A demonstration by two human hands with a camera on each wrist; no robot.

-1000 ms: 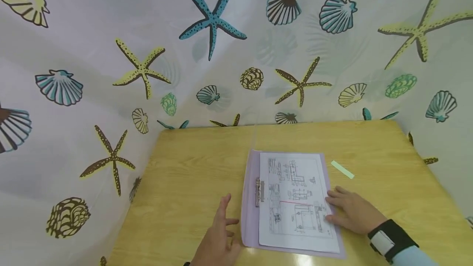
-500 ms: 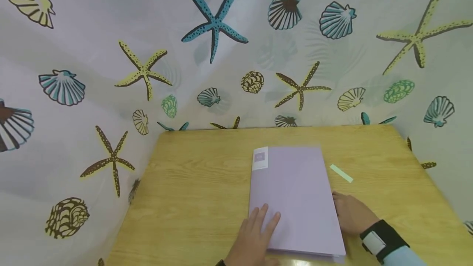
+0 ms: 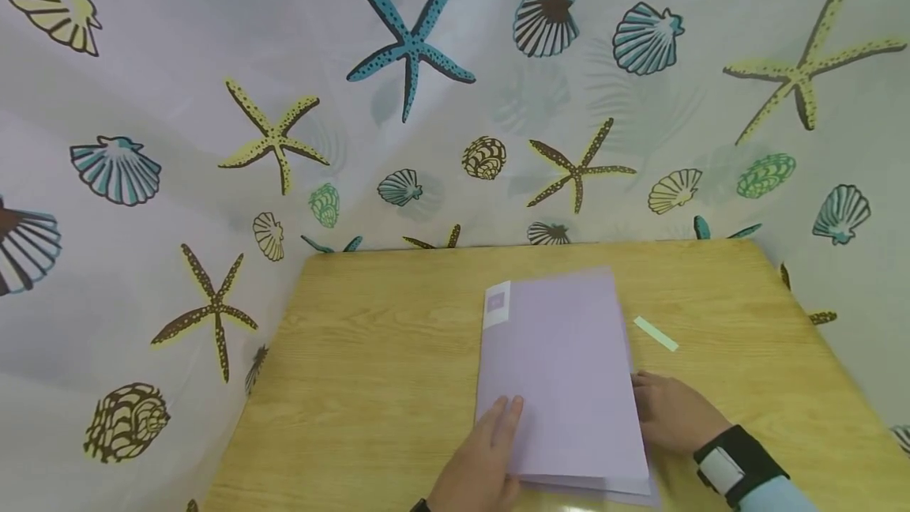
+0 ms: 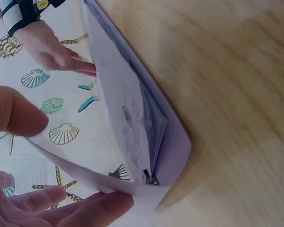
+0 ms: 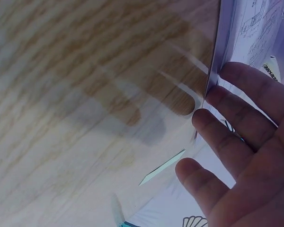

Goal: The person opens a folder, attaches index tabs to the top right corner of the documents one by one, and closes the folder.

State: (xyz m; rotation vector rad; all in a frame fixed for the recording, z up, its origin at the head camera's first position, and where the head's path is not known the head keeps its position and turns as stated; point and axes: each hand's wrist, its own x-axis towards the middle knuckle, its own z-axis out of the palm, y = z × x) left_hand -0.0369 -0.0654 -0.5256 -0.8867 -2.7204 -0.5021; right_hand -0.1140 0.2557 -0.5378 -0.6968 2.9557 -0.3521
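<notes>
A purple folder (image 3: 554, 370) lies on the wooden table, its front cover slightly raised over the papers (image 4: 128, 104). My left hand (image 3: 476, 457) is at the cover's near left part. In the left wrist view its thumb and fingers (image 4: 109, 208) pinch the cover's edge. At the folder's right side is my right hand (image 3: 678, 413); in the right wrist view its fairly straight fingers (image 5: 217, 135) touch the edge, and its thumb is hidden. A metal clip (image 4: 149, 177) shows inside near the spine, and a printed page (image 5: 255, 28) is visible.
A pale green strip (image 3: 656, 333) lies on the table (image 3: 377, 354) just right of the folder. Behind and at both sides hangs a white cloth (image 3: 441, 93) printed with shells and starfish.
The folder lay open on its drawings a second ago; its cover then came over the papers and now lifts a little. My left hand moved right onto it. The right hand stays at the edge.
</notes>
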